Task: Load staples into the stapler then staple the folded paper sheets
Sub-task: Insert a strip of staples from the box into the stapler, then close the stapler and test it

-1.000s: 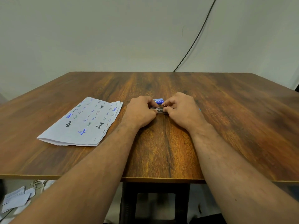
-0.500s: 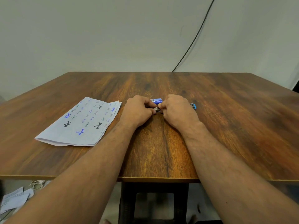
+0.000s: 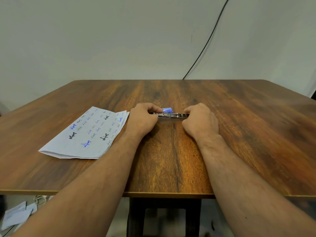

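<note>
A small metal stapler (image 3: 171, 115) lies across the middle of the wooden table (image 3: 256, 134), stretched out long, its silver channel showing between my hands. My left hand (image 3: 142, 119) grips its left end and my right hand (image 3: 200, 121) grips its right end. A small blue staple box (image 3: 168, 110) sits just behind the stapler, partly hidden by my left thumb. The folded paper sheets (image 3: 85, 134), white with blue and black handwriting, lie flat to the left of my left hand.
A black cable (image 3: 205, 43) runs down the wall behind the table. Loose papers (image 3: 15, 216) lie on the floor at the lower left. Dark table legs (image 3: 164, 218) show below the front edge.
My hands, close together over the stapler before, have moved apart. The right hand slid right, and the stapler now shows drawn out long between them.
</note>
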Available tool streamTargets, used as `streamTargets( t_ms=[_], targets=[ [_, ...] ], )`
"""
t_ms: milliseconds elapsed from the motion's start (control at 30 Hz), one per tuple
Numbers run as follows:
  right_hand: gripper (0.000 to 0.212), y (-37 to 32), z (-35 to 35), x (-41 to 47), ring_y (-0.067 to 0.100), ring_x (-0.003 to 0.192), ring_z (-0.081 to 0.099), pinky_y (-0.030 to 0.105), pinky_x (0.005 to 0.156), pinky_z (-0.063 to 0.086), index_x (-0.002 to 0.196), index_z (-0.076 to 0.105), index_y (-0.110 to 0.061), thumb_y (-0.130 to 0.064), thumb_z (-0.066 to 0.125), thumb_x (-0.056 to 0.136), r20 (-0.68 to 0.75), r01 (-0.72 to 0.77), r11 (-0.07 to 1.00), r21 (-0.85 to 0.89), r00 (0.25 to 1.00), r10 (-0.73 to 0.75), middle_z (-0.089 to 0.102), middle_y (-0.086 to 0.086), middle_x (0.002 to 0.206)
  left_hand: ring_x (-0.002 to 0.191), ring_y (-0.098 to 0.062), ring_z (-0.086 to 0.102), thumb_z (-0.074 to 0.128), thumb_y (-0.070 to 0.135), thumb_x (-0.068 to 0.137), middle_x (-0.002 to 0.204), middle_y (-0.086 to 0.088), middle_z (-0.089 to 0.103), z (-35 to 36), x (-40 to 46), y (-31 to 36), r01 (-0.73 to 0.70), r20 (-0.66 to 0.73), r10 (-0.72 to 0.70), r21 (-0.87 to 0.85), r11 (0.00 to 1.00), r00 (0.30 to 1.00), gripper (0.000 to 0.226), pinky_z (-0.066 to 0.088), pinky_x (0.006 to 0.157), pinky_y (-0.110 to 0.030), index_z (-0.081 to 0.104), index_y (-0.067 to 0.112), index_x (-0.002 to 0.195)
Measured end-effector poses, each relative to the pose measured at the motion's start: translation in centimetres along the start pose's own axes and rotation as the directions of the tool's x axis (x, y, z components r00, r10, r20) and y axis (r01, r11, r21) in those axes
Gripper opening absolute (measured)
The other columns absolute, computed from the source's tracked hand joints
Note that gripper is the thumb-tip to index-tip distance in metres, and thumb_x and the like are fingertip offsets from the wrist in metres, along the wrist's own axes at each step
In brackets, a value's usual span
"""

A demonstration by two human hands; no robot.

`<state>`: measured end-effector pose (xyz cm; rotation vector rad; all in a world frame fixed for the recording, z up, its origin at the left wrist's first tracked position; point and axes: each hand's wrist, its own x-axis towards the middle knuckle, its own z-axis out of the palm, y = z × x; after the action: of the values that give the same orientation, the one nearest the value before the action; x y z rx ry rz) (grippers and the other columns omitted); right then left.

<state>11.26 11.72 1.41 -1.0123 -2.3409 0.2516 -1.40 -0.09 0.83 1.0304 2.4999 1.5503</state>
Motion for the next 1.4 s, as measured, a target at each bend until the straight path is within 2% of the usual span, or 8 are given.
streamTargets(
  t_ms=[333,500,600,733,967,1167,1267,1400],
  targets=[
    [0.028,0.9,1.2,0.9,0.014,0.118,0.046,0.020,0.097,0.028,0.108,0.076,-0.032,-0.012,0.069,0.092,-0.083,0.008,0.887,0.462,0.996,0.034,0.048,0.001,0.131,0.074,-0.015,0.071,0.057,0.005,0.083,0.077,0.011,0.072,-0.3,0.0,0.0,0.032,-0.096,-0.042,-0.101,0.994,0.995,0.034,0.048,0.049,-0.013,0.071,0.035,0.075],
    [0.043,-0.3,0.7,0.6,0.015,0.105,0.065,0.040,0.100,0.053,0.115,0.067,-0.033,-0.003,0.072,0.084,-0.254,0.149,0.743,0.652,0.967,0.030,0.063,-0.010,0.105,0.077,-0.016,0.071,0.058,0.005,0.084,0.080,0.013,0.072,-0.2,0.2,-0.3,0.004,-0.106,-0.017,-0.122,0.993,0.994,0.034,0.046,0.049,-0.010,0.072,0.035,0.076],
    [0.059,-0.5,1.0,0.6,0.001,0.095,0.072,0.022,0.087,0.058,0.125,0.055,-0.043,-0.005,0.074,0.085,-0.217,0.152,0.622,0.768,0.976,0.031,0.070,-0.018,0.097,0.084,-0.016,0.071,0.061,0.007,0.086,0.088,0.014,0.072,-0.2,0.4,-0.7,-0.027,-0.088,0.015,-0.141,0.990,0.996,0.033,0.056,0.067,-0.018,0.074,0.036,0.077],
    [0.039,-0.4,1.9,0.8,-0.004,0.097,0.069,0.020,0.089,0.056,0.122,0.067,-0.033,-0.019,0.076,0.087,-0.188,0.223,0.742,0.632,0.973,-0.132,0.073,-0.016,0.102,0.095,-0.012,0.071,0.065,0.008,0.090,0.099,0.012,0.072,-0.2,0.7,-1.1,-0.044,0.003,0.045,-0.188,0.981,0.999,0.028,0.058,0.091,-0.038,0.077,0.033,0.087],
    [0.014,-0.8,2.4,0.6,0.014,0.088,0.064,0.022,0.071,0.043,0.111,0.064,-0.025,-0.027,0.056,0.100,-0.029,0.305,0.821,0.483,0.942,-0.333,0.068,-0.010,0.092,0.085,-0.029,0.073,0.070,-0.005,0.088,0.096,-0.028,0.071,-0.3,0.0,-0.5,-0.081,0.019,0.102,-0.482,0.873,0.995,0.023,0.064,0.073,-0.035,0.060,0.015,0.093],
    [0.062,-0.6,2.4,0.6,0.016,0.104,0.061,0.024,0.081,0.042,0.148,0.039,-0.014,-0.035,0.064,0.095,0.164,0.258,0.859,0.443,0.918,-0.361,0.061,-0.001,0.117,0.081,-0.028,0.077,0.075,0.002,0.088,0.087,-0.018,0.078,-0.4,0.2,-0.8,-0.069,0.075,0.127,-0.527,0.847,0.989,0.015,0.063,0.073,-0.036,0.063,0.011,0.086],
    [0.050,-0.7,2.6,0.6,0.013,0.091,0.057,0.018,0.065,0.036,0.125,0.050,-0.017,-0.050,0.066,0.092,0.133,0.258,0.877,0.404,0.933,-0.335,0.058,-0.005,0.105,0.088,-0.027,0.077,0.068,0.012,0.095,0.091,-0.014,0.079,-0.3,0.4,-0.9,-0.084,0.034,0.125,-0.564,0.821,0.992,0.002,0.064,0.076,-0.039,0.067,0.012,0.093],
    [0.041,-0.6,2.7,0.8,0.008,0.078,0.057,0.026,0.059,0.037,0.102,0.052,-0.026,-0.066,0.053,0.092,0.065,0.291,0.885,0.364,0.940,-0.336,0.062,-0.007,0.091,0.083,-0.018,0.076,0.047,0.021,0.105,0.094,-0.008,0.077,-0.4,0.6,-0.9,-0.067,-0.125,0.004,-0.505,0.860,0.992,0.023,0.063,0.072,-0.030,0.069,0.015,0.104]
  ],
)
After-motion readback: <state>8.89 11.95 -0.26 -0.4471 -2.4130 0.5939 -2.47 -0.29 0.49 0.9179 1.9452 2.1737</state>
